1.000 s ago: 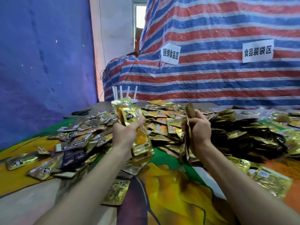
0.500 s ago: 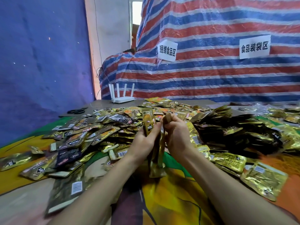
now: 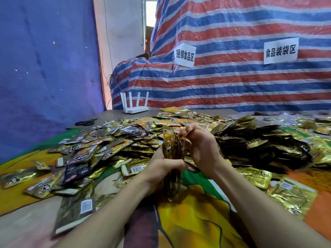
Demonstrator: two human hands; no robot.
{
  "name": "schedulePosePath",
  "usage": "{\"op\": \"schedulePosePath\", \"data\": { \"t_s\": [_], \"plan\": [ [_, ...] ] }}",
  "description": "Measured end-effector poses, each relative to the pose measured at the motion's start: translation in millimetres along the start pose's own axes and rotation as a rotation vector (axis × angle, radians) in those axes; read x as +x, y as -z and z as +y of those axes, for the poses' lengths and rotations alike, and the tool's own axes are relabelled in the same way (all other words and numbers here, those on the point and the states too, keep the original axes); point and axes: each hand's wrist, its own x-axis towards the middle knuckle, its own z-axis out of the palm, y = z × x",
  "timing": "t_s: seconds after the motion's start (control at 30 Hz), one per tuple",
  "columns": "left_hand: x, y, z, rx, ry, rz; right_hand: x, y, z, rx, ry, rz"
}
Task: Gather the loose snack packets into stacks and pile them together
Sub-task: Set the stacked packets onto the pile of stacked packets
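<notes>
A stack of gold snack packets [image 3: 170,145] stands upright on edge between my two hands at the middle of the table. My left hand [image 3: 161,169] grips its lower part from the left. My right hand [image 3: 202,147] pinches its top edge from the right. Loose gold and dark packets [image 3: 100,149] lie scattered over the table to the left and behind. A heap of stacked packets [image 3: 250,138] sits to the right of my hands.
A white router [image 3: 136,108] and black scissors [image 3: 85,122] lie at the table's far left. A striped tarp [image 3: 232,83] with two paper signs rises behind. The colourful cloth [image 3: 193,217] shows in front of my hands. More packets [image 3: 290,194] lie near right.
My hands, apart a second ago with a bundle in each, have come together. The packets now form one upright stack held lower, close to the cloth.
</notes>
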Motion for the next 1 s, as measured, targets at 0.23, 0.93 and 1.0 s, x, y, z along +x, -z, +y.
{"op": "schedulePosePath", "data": {
  "t_s": [0.23,0.93,1.0],
  "plan": [
    [1.0,3.7,-1.4,0.083,-0.06,0.096,-3.8,7.5,-10.2,-0.355,0.101,-0.178],
    [9.9,18.1,-8.9,0.147,-0.158,0.452,-8.2,7.5,6.0,-0.596,-0.132,0.194],
    [9.8,13.0,-10.6,0.129,-0.119,0.386,-5.9,-0.8,19.3,-0.508,-0.248,0.243]
  ]
}}
